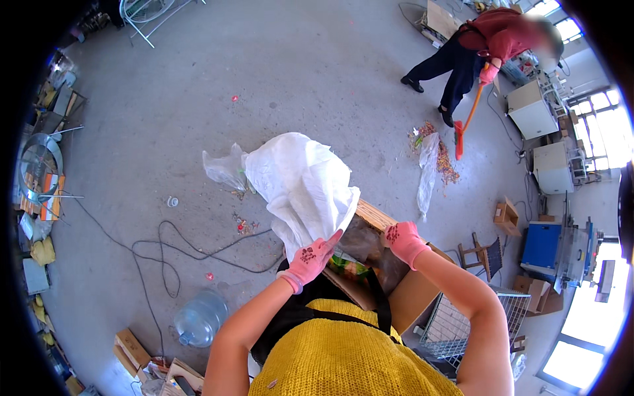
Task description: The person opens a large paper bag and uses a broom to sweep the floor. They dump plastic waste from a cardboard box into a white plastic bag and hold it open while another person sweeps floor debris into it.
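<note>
"So, what are you holding?"

"My right hand (404,243) is clamping onto the far rim of the cardboard box (413,290), close in front of me."

"And the left?"

"My left hand (309,263) is touching the near edge of the white sack (300,178); I can't tell whether it is gripping. The sack is spreading beyond the box, leftward, and a co-worker (500,34) is holding a broom (473,107) at the far right."

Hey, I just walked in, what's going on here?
Someone's gloved left hand is at the edge of a white sack, while their gloved right hand grips the rim of an open cardboard box. Farther off, a co-worker bends over, holding an orange broom beside scattered debris on the floor.
</note>
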The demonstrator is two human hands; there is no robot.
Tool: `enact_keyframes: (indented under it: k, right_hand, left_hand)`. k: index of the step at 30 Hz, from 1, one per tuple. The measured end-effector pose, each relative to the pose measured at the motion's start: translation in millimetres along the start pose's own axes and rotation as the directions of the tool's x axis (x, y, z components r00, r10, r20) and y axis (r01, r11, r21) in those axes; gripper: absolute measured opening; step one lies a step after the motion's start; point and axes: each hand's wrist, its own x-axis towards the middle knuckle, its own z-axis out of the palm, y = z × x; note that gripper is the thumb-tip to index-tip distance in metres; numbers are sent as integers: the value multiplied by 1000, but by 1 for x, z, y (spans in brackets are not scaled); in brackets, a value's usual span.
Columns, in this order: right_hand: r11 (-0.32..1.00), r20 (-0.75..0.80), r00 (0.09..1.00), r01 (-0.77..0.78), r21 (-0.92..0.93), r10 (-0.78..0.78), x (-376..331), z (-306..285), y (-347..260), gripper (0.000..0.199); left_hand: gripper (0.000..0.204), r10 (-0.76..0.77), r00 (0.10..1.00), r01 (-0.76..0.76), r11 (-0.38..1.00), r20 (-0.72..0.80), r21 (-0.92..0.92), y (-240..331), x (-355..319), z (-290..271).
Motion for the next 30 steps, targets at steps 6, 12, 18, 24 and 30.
enact_keyframes:
  k: [6,12,18,24,30]
  right_hand:
    - [994,59,996,68,-81,-64,8,-11,15,17]
    - [992,-54,991,125,-36,-127,14,-16,19,13]
    - [996,-61,994,91,11,-90,29,-35,64,16]
    - [986,-126,981,153,62,-145,53,-111,112,24]
    - [965,-222,940,246,-88,-260,36,-146,107,28]
  left_hand:
    - [48,320,929,-303,946,189,-111,-6,-8,-1]
    - [37,335,917,-374,911,215,177,-15,2,69]
    - [26,232,973,-230,957,-5,-178,-19,6,54]
    - [31,80,973,-176,866,-217,-468,-34,27,-27]
    - [30,2,917,-260,760,-398,-596,-40,6,-37]
